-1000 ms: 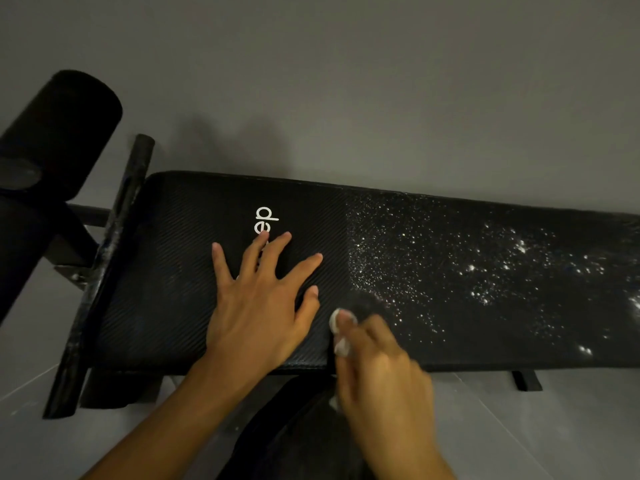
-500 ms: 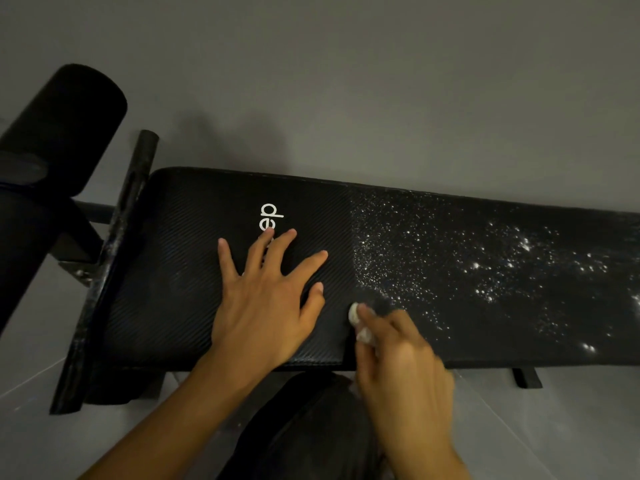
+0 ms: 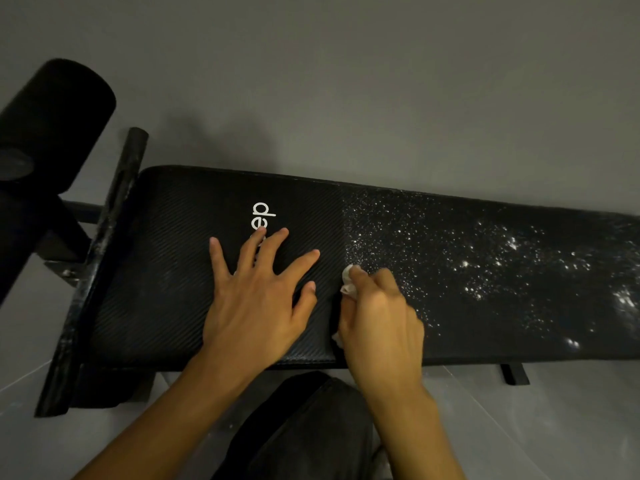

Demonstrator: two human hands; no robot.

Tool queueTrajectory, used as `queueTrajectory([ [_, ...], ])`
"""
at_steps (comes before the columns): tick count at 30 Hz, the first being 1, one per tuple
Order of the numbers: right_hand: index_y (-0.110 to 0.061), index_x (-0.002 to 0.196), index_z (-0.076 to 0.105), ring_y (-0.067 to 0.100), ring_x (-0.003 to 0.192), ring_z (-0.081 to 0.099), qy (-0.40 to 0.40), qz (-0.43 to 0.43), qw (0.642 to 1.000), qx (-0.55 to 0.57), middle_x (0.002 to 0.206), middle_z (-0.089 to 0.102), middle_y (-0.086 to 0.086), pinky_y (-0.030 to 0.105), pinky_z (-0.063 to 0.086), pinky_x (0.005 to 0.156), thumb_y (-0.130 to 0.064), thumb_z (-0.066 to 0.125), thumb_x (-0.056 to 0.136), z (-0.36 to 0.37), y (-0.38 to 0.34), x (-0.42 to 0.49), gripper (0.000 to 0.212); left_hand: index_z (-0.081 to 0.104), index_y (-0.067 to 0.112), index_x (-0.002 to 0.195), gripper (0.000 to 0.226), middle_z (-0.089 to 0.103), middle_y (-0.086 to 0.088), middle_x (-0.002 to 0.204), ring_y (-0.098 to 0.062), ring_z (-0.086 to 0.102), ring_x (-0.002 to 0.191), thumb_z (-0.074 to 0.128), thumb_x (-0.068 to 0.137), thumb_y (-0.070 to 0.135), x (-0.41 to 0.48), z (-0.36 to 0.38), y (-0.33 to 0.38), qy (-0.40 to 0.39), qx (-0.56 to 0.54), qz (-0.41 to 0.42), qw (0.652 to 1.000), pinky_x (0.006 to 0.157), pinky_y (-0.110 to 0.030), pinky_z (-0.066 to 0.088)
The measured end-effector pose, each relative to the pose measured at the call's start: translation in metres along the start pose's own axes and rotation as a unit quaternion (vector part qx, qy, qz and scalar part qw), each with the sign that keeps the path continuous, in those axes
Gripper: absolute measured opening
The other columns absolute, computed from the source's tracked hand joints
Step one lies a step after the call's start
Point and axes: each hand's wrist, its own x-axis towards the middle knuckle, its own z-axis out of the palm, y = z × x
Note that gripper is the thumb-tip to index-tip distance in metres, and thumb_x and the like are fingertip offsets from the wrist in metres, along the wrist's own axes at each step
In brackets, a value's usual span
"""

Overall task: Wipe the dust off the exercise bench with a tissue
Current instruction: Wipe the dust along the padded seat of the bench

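A long black padded exercise bench [image 3: 180, 271] runs across the view, with white lettering near its left half. White dust speckles [image 3: 485, 268] cover its right half; the left half looks clean. My left hand [image 3: 256, 299] lies flat on the clean part, fingers spread. My right hand [image 3: 377, 317] grips a crumpled white tissue [image 3: 348, 282] and presses it on the pad at the edge of the dusty zone, near the bench's middle.
A black foam roller [image 3: 52, 116] and a black metal crossbar [image 3: 100, 258] stand at the bench's left end. A grey wall [image 3: 346, 81] runs right behind the bench. My dark-clothed knee [image 3: 304, 431] is below the front edge, on a grey tiled floor [image 3: 554, 427].
My right hand with the tissue has slid away from me, from the bench's front edge up toward the middle of the pad. My left hand stays flat in place.
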Motion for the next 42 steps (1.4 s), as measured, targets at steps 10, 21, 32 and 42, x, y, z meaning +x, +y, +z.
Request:
queueTrajectory([
  [10, -0.029, 0.143, 0.044, 0.034, 0.092, 0.065, -0.028, 0.021, 0.999, -0.02, 0.12, 0.044, 0.002, 0.041, 0.05, 0.072, -0.027, 0.047, 0.099, -0.003, -0.001, 0.011, 0.044, 0.049, 0.043, 0.146, 0.053, 0.038, -0.006, 0.159, -0.03, 0.028, 0.151, 0.034, 0.096, 0.055, 0.0, 0.0, 0.0, -0.003, 0.001, 0.0, 1.0, 0.115, -0.075, 0.013],
  [21, -0.033, 0.126, 0.061, 0.027, 0.089, 0.067, 0.02, 0.007, 0.999, 0.03, 0.112, 0.061, -0.003, 0.044, 0.055, 0.073, -0.032, 0.054, 0.098, 0.004, 0.006, 0.016, 0.029, 0.048, 0.044, 0.145, 0.053, 0.038, -0.005, 0.159, -0.029, 0.027, 0.151, 0.034, 0.096, 0.056, 0.001, 0.001, -0.001, -0.008, 0.004, -0.002, 1.0, 0.116, -0.074, 0.013],
  [32, -0.028, 0.138, 0.053, 0.035, 0.096, 0.064, -0.041, 0.01, 0.999, 0.024, 0.119, 0.05, 0.004, 0.043, 0.053, 0.08, -0.024, 0.063, 0.091, -0.006, -0.001, 0.012, 0.048, 0.049, 0.045, 0.144, 0.052, 0.039, -0.004, 0.159, -0.029, 0.028, 0.151, 0.035, 0.095, 0.056, 0.002, 0.0, -0.002, -0.01, 0.001, -0.004, 1.0, 0.116, -0.074, 0.013],
  [42, -0.033, 0.142, 0.046, 0.032, 0.093, 0.065, -0.047, -0.013, 0.999, 0.006, 0.117, 0.049, 0.0, 0.042, 0.052, 0.076, -0.032, 0.052, 0.097, -0.005, -0.01, 0.011, 0.045, 0.048, 0.045, 0.145, 0.053, 0.039, -0.004, 0.159, -0.028, 0.027, 0.151, 0.034, 0.095, 0.056, 0.002, -0.001, -0.002, -0.015, -0.008, -0.005, 1.0, 0.117, -0.074, 0.012],
])
